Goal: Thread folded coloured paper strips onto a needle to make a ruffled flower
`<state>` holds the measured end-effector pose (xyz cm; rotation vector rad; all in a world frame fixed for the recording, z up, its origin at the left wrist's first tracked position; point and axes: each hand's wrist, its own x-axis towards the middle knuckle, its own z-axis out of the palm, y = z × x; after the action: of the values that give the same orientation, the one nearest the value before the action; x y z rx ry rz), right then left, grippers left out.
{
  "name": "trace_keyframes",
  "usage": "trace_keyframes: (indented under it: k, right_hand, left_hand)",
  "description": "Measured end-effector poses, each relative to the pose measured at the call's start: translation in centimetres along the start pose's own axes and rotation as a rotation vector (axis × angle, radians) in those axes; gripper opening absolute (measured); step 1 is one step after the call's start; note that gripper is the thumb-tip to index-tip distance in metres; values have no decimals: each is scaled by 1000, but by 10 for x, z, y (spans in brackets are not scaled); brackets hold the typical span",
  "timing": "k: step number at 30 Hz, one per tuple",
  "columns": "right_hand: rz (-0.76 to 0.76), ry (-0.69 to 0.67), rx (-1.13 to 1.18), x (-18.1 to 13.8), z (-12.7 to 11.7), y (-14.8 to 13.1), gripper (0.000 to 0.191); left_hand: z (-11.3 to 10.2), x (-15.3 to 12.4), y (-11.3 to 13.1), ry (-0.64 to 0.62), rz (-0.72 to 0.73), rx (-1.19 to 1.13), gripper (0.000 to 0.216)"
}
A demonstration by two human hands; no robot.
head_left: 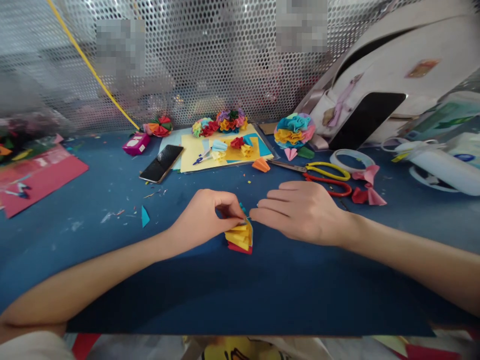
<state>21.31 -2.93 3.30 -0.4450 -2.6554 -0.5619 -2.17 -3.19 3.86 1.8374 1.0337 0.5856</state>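
Observation:
Near the table's middle, my left hand pinches a small folded paper flower piece between thumb and forefinger. Its pleated layers are yellow, with red at the bottom and a bit of blue showing at the top. Close on the right is my right hand, back upward, fingers curled together. Its fingertips are right beside the piece; whether they touch it or hold anything is hidden. Beyond that hand lie scissors with one yellow and one red handle. An orange folded paper piece rests behind the hands.
A phone, a purple box and yellow paper sheets lie toward the back. A multicoloured paper flower, a tape roll and a pale backpack stand right. Pink-red paper lies left. A perforated metal screen rises behind.

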Motion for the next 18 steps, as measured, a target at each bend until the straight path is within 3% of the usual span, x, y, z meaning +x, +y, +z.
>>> trace_keyframes:
  k: [9,18]
  right_hand:
    - [-21,50,-17,1,2,-2,35]
    - [13,15,66,2,4,-6,34]
  left_hand:
    - [-2,1,-3,-66,-7,-101,26]
    - [-1,2,-4,-100,-35,-116,26]
